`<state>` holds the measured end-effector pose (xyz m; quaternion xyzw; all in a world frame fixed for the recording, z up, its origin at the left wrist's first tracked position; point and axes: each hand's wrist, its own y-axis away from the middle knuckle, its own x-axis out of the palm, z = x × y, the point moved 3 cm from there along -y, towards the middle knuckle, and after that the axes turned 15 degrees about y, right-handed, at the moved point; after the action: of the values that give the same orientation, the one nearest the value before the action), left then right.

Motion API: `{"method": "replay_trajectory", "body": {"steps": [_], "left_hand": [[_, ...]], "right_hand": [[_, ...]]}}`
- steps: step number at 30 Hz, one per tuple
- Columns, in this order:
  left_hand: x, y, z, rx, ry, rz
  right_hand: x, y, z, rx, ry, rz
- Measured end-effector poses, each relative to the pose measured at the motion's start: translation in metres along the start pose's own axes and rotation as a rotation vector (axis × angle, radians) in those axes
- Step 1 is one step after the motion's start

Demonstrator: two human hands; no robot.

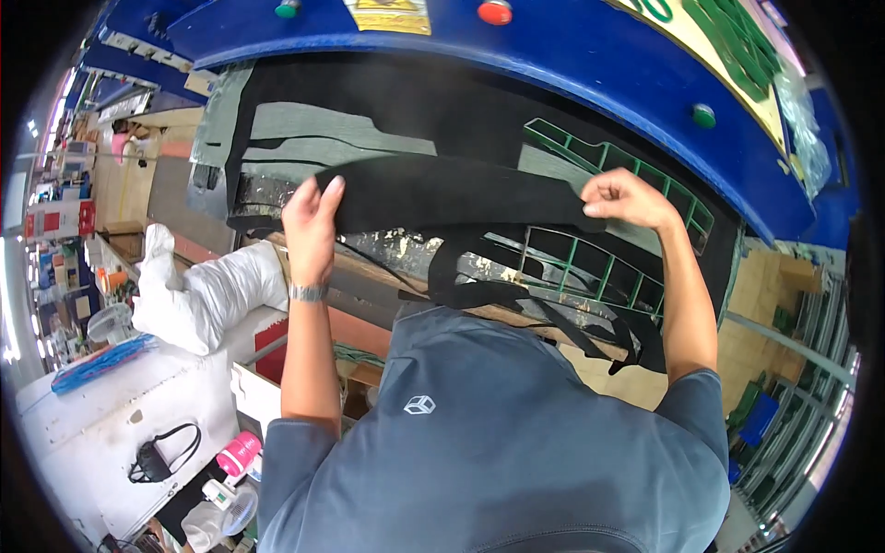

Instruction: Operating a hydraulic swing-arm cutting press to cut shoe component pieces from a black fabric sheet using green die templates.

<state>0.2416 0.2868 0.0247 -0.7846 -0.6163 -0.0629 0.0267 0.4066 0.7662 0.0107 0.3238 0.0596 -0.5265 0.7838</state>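
Note:
A long, curved piece of thin black sheet material, maybe fabric or foam, stretches between my two hands above the work surface. My left hand pinches its left end between thumb and fingers. At the other end, the fingertips of my right hand close on its narrower tip. Beneath lies a larger black sheet with shaped openings cut out of it, through which a worn grey board shows. Green metal cutting dies with cross bars sit under and beside my right hand. Loose black strips hang over the near edge.
A blue machine beam with a red button and green buttons spans the far side. To the left, a stuffed white sack leans on a white table, which bears a black bag and a pink cup.

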Motion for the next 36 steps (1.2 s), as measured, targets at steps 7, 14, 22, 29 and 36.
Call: {"method": "replay_trajectory", "body": {"steps": [7, 14, 22, 29, 36], "left_hand": [[-0.124, 0.117, 0.096, -0.212, 0.374, -0.488], [-0.155, 0.155, 0.116, -0.249, -0.146, -0.63], [0.086, -0.009, 0.085, 0.021, -0.348, 0.174], [0.289, -0.061, 0.125, 0.197, -0.645, 0.577], [0.385, -0.008, 0.129, -0.156, 0.191, 0.787]], "right_hand": [[-0.013, -0.144, 0.084, -0.227, 0.65, -0.427], [-0.011, -0.062, 0.018, 0.016, 0.999, -0.588], [-0.024, 0.018, -0.028, 0.171, 0.903, -0.626], [-0.041, 0.079, -0.001, 0.095, 0.782, -0.695], [-0.054, 0.105, -0.001, -0.038, 0.711, -0.757]]}}
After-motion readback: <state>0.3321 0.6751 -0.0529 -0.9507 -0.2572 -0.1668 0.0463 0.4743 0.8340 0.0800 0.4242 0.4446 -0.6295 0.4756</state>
